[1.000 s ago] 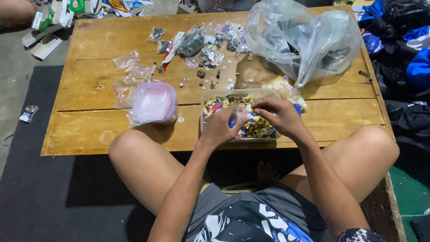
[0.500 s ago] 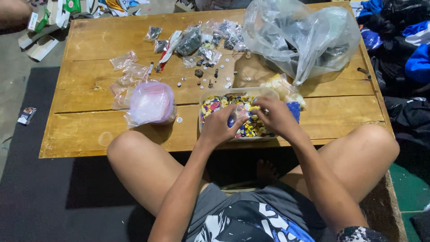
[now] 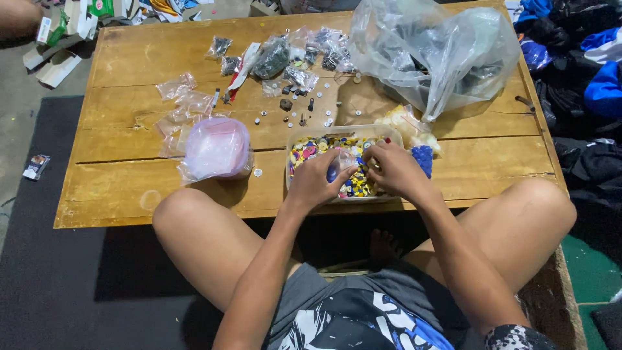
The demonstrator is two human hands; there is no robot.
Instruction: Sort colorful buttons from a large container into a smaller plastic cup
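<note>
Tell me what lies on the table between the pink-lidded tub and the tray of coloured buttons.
In the head view, one small pale button lies on the bare wood between the pink-lidded tub and the tray of coloured buttons; nothing else sits in that gap.

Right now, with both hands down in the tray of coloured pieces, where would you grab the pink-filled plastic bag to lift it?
Probably take the pink-filled plastic bag across its rounded top, coming from above with the left hand, the nearer one. It bulges upward on the wooden table, with loose film at its front left edge. That edge would likely slip; the full middle gives more to hold.
</note>
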